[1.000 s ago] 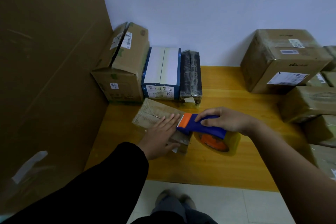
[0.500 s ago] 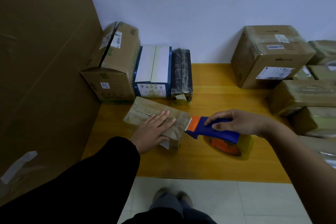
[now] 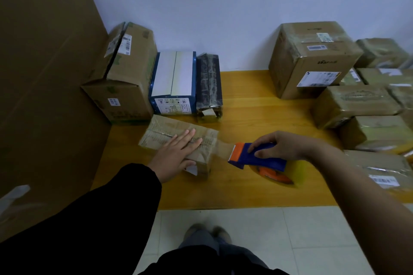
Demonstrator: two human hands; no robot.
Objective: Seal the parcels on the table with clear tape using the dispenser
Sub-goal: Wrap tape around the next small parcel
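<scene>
A small flat cardboard parcel (image 3: 165, 129) lies on the yellow wooden table (image 3: 252, 114), left of centre. My left hand (image 3: 178, 154) presses flat on its top with straight fingers. My right hand (image 3: 279, 146) grips the blue handle of the tape dispenser (image 3: 259, 156), which has an orange front and a roll of clear tape beneath. The dispenser is off the parcel's right end, and a strip of clear tape (image 3: 224, 147) stretches from the parcel to its blade.
A brown box (image 3: 125, 78), a blue-and-white box (image 3: 173, 80) and a dark parcel (image 3: 210, 87) stand at the back left against the wall. A large box (image 3: 310, 58) and several taped parcels (image 3: 366, 105) crowd the right. A big cardboard sheet (image 3: 44, 73) walls off the left.
My right hand has pulled the dispenser to the right, from the parcel's top to past its right end, drawing tape out behind it. My left hand has stayed flat on the parcel.
</scene>
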